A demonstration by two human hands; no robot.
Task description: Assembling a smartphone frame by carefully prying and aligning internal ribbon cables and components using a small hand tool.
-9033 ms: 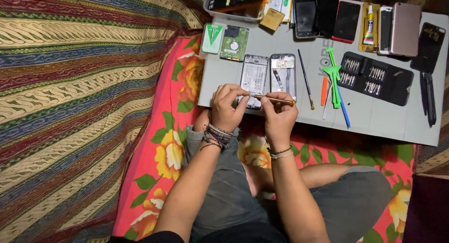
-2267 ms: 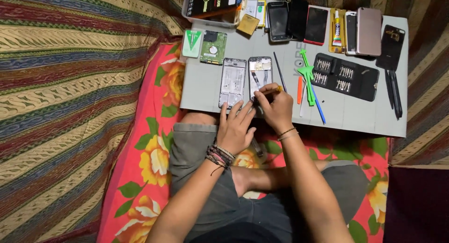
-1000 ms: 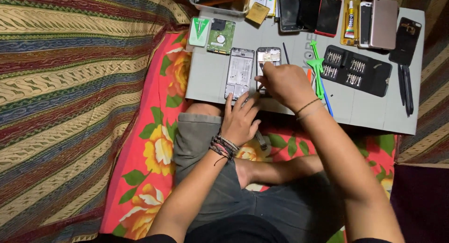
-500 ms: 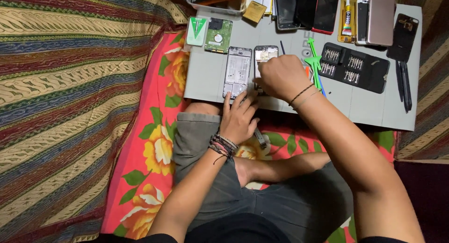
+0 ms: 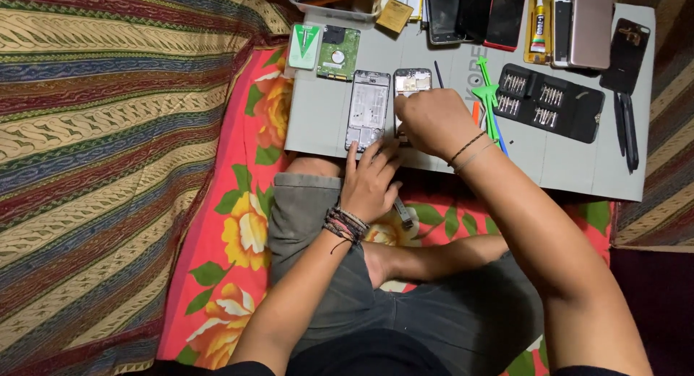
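A grey work mat lies in front of my crossed legs. On it lie a bare silver phone frame and, to its right, an opened phone. My left hand rests at the mat's near edge, its spread fingertips touching the bottom of the frame. My right hand is curled over the lower half of the opened phone; its fingers are hidden, so I cannot tell what it holds. A small grey tool lies on the floral sheet beside my left hand.
A black bit case, green plastic pry tools and black tweezers lie on the mat's right. At the back are a hard drive, a green packet, several phones and a glue tube. Striped fabric lies left.
My right hand has moved forward from the mat's near edge onto the opened phone. My left hand has stayed at the mat's edge under the frame.
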